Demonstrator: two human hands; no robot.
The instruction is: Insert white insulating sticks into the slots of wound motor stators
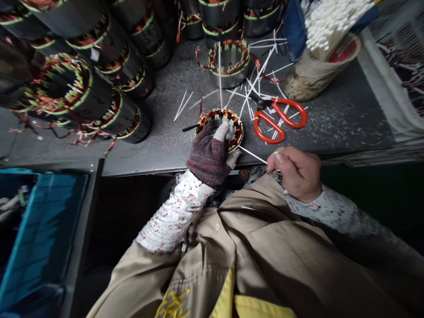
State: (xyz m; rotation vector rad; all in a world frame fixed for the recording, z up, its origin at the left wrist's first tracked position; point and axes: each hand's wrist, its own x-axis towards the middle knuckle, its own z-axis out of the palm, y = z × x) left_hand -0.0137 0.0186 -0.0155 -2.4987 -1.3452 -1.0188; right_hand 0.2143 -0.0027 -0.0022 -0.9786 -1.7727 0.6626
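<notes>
The scissors (264,104) with red handles lie on the dark grey worktop (159,128), and just to their left is the copper-wound ring (234,118) being worked on. The person's left hand (209,155), in a dark knitted glove with red stripes and pale fingertips, is clamped on that ring, one finger reaching over into its opening and the thumb against its near side. On the near side of the scissors, to their right, the bare right hand (298,172) has thumb and forefinger pressed together on the end of a white cord (253,155), which runs straight back to the ring's edge (it looks taut). Two more white lengths rise from the ring and lead away, one to the left of the scissors and one passing close behind them.

Loose white strips (180,107) are scattered around and under the scissors, with a few farther to their left. Beyond the scissors, a little left, stands another wound core (228,79) with copper leads at its sides. Stacked cores (109,110) fill the far left of the scissors. Beyond them to the right, a stained container (306,81) holds a bundle of white-tipped sticks (331,26).
</notes>
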